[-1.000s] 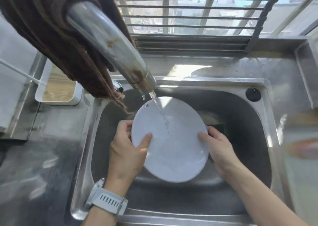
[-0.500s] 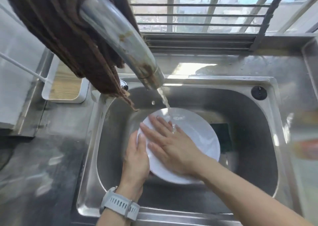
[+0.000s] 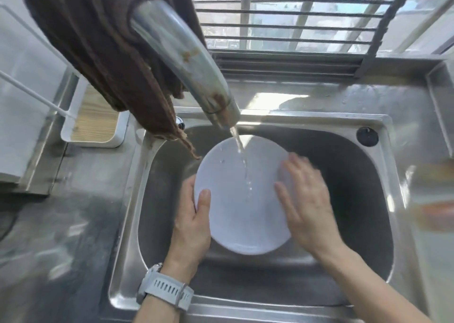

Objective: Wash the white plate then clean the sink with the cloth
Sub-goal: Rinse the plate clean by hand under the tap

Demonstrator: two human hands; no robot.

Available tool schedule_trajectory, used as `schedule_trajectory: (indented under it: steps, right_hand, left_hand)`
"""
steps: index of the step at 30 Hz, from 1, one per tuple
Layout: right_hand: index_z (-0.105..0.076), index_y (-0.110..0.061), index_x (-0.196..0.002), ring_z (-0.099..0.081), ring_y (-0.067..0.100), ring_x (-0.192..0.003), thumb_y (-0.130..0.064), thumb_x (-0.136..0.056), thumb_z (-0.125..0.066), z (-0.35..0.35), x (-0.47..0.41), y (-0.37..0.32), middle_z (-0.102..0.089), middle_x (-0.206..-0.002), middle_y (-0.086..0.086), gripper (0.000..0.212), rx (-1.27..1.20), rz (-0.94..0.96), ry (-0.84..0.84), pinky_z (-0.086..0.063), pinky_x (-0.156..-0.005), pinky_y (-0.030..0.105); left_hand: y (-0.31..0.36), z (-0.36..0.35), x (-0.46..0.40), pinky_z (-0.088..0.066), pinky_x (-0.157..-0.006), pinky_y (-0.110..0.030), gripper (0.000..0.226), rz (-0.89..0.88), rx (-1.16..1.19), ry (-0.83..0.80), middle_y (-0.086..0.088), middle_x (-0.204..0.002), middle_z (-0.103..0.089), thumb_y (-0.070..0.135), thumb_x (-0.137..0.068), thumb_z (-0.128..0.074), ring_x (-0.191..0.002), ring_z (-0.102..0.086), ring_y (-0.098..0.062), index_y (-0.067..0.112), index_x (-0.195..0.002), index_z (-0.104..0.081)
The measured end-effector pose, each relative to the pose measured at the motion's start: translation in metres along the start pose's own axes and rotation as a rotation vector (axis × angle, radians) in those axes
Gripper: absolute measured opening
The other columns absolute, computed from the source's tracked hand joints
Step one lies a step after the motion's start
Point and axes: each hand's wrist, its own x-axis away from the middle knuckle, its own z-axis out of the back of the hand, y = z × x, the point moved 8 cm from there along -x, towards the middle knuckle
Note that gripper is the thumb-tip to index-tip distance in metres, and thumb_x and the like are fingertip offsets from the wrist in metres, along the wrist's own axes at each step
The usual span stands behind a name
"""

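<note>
The white plate (image 3: 240,197) is held tilted inside the steel sink (image 3: 383,199), under water running from the tap (image 3: 186,62). My left hand (image 3: 192,222) grips the plate's left rim, thumb on its face and fingers behind. My right hand (image 3: 304,199) lies flat on the plate's right side with straight fingers, slightly blurred. A brown cloth (image 3: 98,42) hangs draped over the tap, up at the left.
A white tray with a wooden base (image 3: 95,123) stands on the counter left of the sink. A black plug (image 3: 367,136) sits on the sink's back right rim. A barred window (image 3: 294,15) runs along the back. Blurred objects sit at the right edge.
My right hand has slid from the plate's left-centre to its right side. The plate now tilts more toward me, and my left thumb has come onto its face.
</note>
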Motion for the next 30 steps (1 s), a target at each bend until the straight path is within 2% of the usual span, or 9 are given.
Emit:
schedule_trajectory:
  steps: [3,5,7,10,14,17,20,23,30]
  right_hand:
    - [-0.058,-0.026,-0.121,-0.055,0.011,-0.113,-0.056,-0.100,-0.042,0.036,0.006,0.044,-0.061,-0.127,0.001,0.040,-0.413,-0.513,0.042,-0.045,-0.101,0.040]
    - [-0.061,-0.016,-0.115,-0.068,0.029,-0.100,-0.064,-0.094,-0.049,0.016,0.015,0.063,-0.067,-0.113,0.015,0.054,-0.841,-0.957,-0.142,-0.057,-0.089,0.050]
    - [-0.066,-0.010,-0.108,-0.068,0.034,-0.099,-0.047,-0.092,-0.062,-0.001,0.016,0.057,-0.068,-0.107,0.017,0.041,-1.182,-1.146,-0.300,-0.060,-0.082,0.053]
    - [-0.068,-0.007,-0.109,-0.063,0.029,-0.093,-0.010,-0.082,-0.068,-0.015,0.015,0.051,-0.064,-0.105,0.018,0.027,-1.297,-1.203,-0.425,-0.063,-0.070,0.046]
    - [-0.059,0.025,-0.113,-0.072,0.028,-0.073,0.012,-0.090,-0.050,-0.030,0.021,0.042,-0.068,-0.102,0.027,0.028,-1.214,-1.176,-0.550,-0.063,-0.059,0.030]
    - [-0.060,0.024,-0.114,-0.071,0.036,-0.102,0.012,-0.071,-0.060,-0.034,0.024,0.041,-0.068,-0.115,0.032,0.044,-1.308,-1.130,-0.498,-0.062,-0.074,0.034]
    - [-0.064,0.017,-0.112,-0.073,0.034,-0.096,0.011,-0.083,-0.061,-0.027,0.027,0.046,-0.072,-0.109,0.027,0.030,-1.362,-1.083,-0.385,-0.064,-0.071,0.037]
    - [-0.069,0.003,-0.117,-0.074,0.030,-0.092,0.006,-0.088,-0.062,-0.016,0.031,0.044,-0.073,-0.113,0.022,0.030,-1.353,-0.946,-0.397,-0.063,-0.070,0.032]
    - [-0.062,-0.010,-0.132,-0.060,0.033,-0.123,0.008,-0.085,-0.060,-0.001,0.035,0.052,-0.064,-0.132,0.021,0.051,-1.469,-0.754,-0.360,-0.048,-0.105,0.039]
  left_hand:
    - [0.014,0.002,0.004,-0.056,-0.075,-0.017,0.024,-0.117,-0.035,-0.054,0.018,-0.115,-0.066,0.029,-0.108,-0.045,-0.102,-0.066,-0.007,0.048,-0.123,-0.049]
    - [0.030,0.000,0.011,-0.055,-0.071,-0.018,0.025,-0.251,-0.086,-0.077,0.009,-0.112,-0.067,0.029,-0.106,-0.043,-0.095,-0.067,-0.011,0.047,-0.122,-0.048]
    - [0.046,-0.004,0.020,-0.050,-0.070,-0.012,0.030,-0.369,-0.157,-0.125,0.011,-0.106,-0.067,0.022,-0.105,-0.042,-0.086,-0.065,-0.004,0.047,-0.122,-0.048]
    - [0.058,-0.006,0.028,-0.051,-0.081,-0.017,0.025,-0.479,-0.219,-0.187,0.017,-0.113,-0.066,0.020,-0.107,-0.042,-0.100,-0.065,-0.003,0.038,-0.120,-0.054]
    - [0.050,-0.008,0.035,-0.041,-0.108,-0.057,0.031,-0.532,-0.249,-0.237,0.000,-0.133,-0.061,0.005,-0.100,-0.048,-0.133,-0.053,-0.028,0.027,-0.115,-0.062]
    - [0.036,-0.002,0.034,-0.031,-0.120,-0.039,0.044,-0.371,-0.178,-0.190,0.006,-0.153,-0.043,-0.005,-0.088,-0.052,-0.150,-0.034,-0.018,0.031,-0.106,-0.069]
    - [0.016,0.007,0.032,-0.033,-0.115,-0.031,0.049,-0.003,0.194,-0.102,0.016,-0.157,-0.043,-0.003,-0.082,-0.048,-0.144,-0.041,0.000,0.029,-0.106,-0.077]
    - [-0.007,0.002,0.026,-0.051,-0.103,-0.049,0.055,0.306,0.659,-0.036,-0.008,-0.138,-0.066,-0.008,-0.089,-0.034,-0.122,-0.065,-0.023,0.011,-0.128,-0.066]
    - [-0.006,-0.026,0.010,-0.053,-0.101,-0.051,0.029,0.412,0.585,0.036,-0.010,-0.113,-0.078,0.025,-0.101,-0.058,-0.108,-0.073,-0.026,0.009,-0.120,-0.073]
